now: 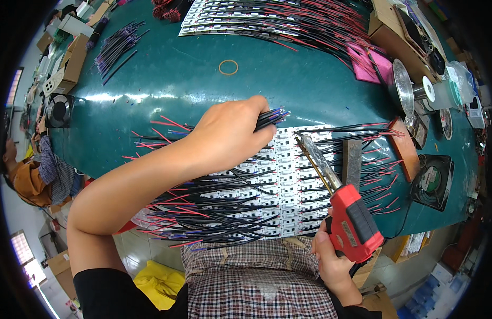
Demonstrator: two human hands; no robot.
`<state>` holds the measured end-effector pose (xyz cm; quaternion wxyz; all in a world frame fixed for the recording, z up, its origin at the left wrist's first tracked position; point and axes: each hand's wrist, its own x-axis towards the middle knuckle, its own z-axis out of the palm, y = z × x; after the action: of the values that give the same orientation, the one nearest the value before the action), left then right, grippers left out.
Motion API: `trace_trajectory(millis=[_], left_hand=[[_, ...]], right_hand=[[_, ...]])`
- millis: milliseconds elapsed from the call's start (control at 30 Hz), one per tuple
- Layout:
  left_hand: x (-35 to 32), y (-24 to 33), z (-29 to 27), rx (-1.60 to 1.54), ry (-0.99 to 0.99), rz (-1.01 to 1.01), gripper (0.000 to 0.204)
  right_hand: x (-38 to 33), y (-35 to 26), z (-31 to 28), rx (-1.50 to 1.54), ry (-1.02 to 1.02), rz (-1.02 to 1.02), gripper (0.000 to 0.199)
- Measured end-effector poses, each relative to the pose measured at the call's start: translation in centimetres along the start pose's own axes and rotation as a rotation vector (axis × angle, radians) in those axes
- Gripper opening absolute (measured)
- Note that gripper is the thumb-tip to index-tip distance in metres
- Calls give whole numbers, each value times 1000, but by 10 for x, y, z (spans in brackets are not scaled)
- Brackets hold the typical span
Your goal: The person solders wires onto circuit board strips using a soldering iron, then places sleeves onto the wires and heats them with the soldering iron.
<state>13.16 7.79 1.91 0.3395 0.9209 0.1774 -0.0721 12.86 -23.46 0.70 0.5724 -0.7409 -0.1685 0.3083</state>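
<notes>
Starting at our lap: checked apron (256, 290), its upper part close under the table edge. Right hand (333, 263) wraps the handle of a red soldering gun (356, 226), tip angled over the upper part of the white board panel (288, 196), which lies flat on the green table (171, 69) directly before us. We cannot tell whether the tip touches a pad.

Black leads (230, 204) fan out from the panel's left side, more (376, 175) from its right, under a metal bar (351, 162). From this we judge most rows here wired; individual joints are too small to check. Left hand (232, 130) is curled, pinching a bundle of loose leads (271, 119) between thumb and fingers above the panel's far end. These are unattached, so we take some wiring as left to do; the forearm hides several rows.

Beyond: a rubber band (228, 67), then a loose bunch of wires (118, 50) at far left. Farthest, a second panel (219, 21) carries dense red and black leads, apparently well advanced.
</notes>
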Motion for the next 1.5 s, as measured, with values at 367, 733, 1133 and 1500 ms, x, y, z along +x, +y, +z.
trace_trajectory(millis=[367,733,1133,1500], left_hand=[[1,-13,4,-51,23,47,31],[0,-10,9,75,86,79,30],[-1,-8,16,197,155,87,27],[-1,-7,18,203,160,108,28]], right_hand=[[-1,-9,1,55,14,120,49],[0,-2,3,-33,6,12,47],[10,-3,10,-132,-109,1,23],[16,-2,19,-218,-42,-26,12]])
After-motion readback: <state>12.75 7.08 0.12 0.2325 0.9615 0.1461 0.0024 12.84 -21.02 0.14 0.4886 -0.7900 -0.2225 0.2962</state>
